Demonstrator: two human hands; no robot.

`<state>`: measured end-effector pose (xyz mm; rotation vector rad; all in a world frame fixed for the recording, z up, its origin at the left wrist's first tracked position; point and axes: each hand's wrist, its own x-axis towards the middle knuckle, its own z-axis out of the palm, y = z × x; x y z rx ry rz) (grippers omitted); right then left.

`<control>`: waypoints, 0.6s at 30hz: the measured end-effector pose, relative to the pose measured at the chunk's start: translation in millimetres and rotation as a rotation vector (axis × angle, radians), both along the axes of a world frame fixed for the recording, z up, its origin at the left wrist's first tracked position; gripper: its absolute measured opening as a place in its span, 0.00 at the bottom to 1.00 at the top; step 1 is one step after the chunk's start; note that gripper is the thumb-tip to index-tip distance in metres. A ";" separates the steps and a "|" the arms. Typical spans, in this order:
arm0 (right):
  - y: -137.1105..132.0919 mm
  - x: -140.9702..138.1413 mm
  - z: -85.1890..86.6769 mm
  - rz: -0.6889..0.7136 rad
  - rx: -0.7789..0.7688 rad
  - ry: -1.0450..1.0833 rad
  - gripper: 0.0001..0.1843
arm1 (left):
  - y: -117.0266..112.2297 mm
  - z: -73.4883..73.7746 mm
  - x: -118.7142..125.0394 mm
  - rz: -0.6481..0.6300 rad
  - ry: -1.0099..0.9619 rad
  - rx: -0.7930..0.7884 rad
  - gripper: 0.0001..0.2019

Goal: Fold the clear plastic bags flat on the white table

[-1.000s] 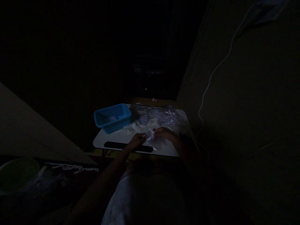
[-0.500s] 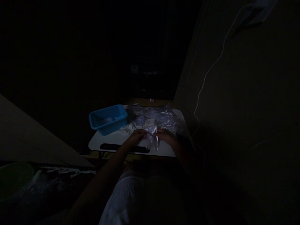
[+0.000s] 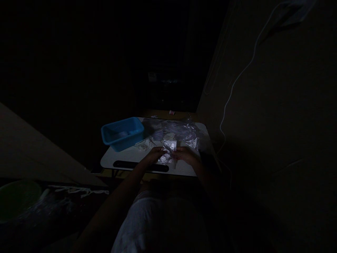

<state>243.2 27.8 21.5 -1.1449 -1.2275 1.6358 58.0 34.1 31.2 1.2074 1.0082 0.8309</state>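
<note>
Between my hands is a clear plastic bag, shiny and crumpled, held above the near part of a small white table. My left hand pinches its left side, and my right hand grips its right side. Whether anything is inside the bag is too dark to tell. Beyond the hands lies a spread of clear plastic wrapping. A pale crumpled item rests left of the bag, its kind unclear.
A blue plastic basin with pale things inside stands on the table's left. The table has a black slot along its front edge. A white cable hangs down the right wall. On the floor at left is a green basin.
The bag has been turned and flattened between my hands, its upper part now facing up more squarely. Both hands keep hold and have barely moved. The view has shifted slightly.
</note>
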 end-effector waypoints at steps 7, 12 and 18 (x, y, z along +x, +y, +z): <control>-0.8 0.1 -1.3 -0.016 -0.004 0.013 0.20 | 0.0 -3.0 0.7 0.038 -0.045 -0.048 0.09; -0.3 1.5 -4.0 -0.005 0.010 0.051 0.18 | 1.3 -8.0 0.8 0.052 -0.102 -0.063 0.06; 1.7 3.0 -9.9 -0.001 0.008 0.098 0.16 | 0.9 -7.0 -0.1 0.038 -0.074 -0.021 0.07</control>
